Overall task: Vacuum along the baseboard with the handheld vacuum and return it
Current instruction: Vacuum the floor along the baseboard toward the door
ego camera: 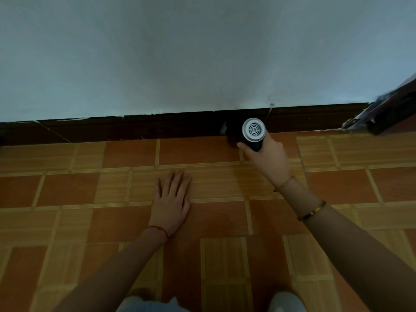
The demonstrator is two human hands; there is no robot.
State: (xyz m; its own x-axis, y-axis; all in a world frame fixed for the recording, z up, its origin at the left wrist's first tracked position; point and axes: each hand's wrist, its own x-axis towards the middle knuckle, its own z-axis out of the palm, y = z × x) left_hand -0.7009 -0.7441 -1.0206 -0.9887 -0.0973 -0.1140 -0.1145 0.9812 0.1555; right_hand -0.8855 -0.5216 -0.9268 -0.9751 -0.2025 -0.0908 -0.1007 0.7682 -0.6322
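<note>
Right hand (pixel 267 154) wraps the cylindrical black vacuum (pixel 252 134) against dark baseboard (pixel 135 129); left hand (pixel 172 199) flat on tile.

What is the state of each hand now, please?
Left hand: open, flat on the floor tiles, holding nothing.
Right hand: closed around the handheld vacuum, its front end at the baseboard.

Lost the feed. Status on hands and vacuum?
Right hand gripping handheld vacuum, nose at baseboard. Left hand flat on floor. Nothing blocking the run.
</note>
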